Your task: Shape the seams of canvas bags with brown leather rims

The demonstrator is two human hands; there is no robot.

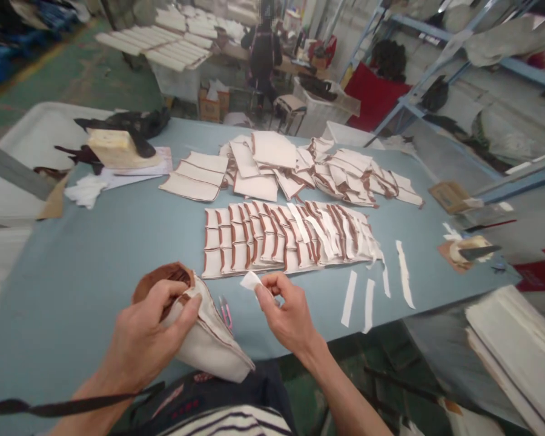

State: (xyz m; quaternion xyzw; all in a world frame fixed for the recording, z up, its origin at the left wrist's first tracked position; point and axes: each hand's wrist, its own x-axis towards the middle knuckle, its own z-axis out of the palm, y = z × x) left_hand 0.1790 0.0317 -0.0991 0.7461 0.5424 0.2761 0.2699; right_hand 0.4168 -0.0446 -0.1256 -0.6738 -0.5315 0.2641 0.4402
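Note:
My left hand (152,330) is closed on a stack of cream fabric pieces with brown trim (209,342), held at the near edge of the blue table (95,260). Just to its right, my right hand (285,309) pinches a small white strip (251,281) between thumb and fingers. Small pink thread snips (226,312) lie on the table between the two hands. Beyond the hands, rows of overlapping cream pieces with brown edges (290,237) are laid out.
A looser heap of cream pieces (300,166) lies farther back. White strips (367,297) lie at the right front. A block and dark scraps (115,148) sit far left, a brush (470,251) far right. A person (263,51) sits beyond the table, with blue shelving (436,79) to the right.

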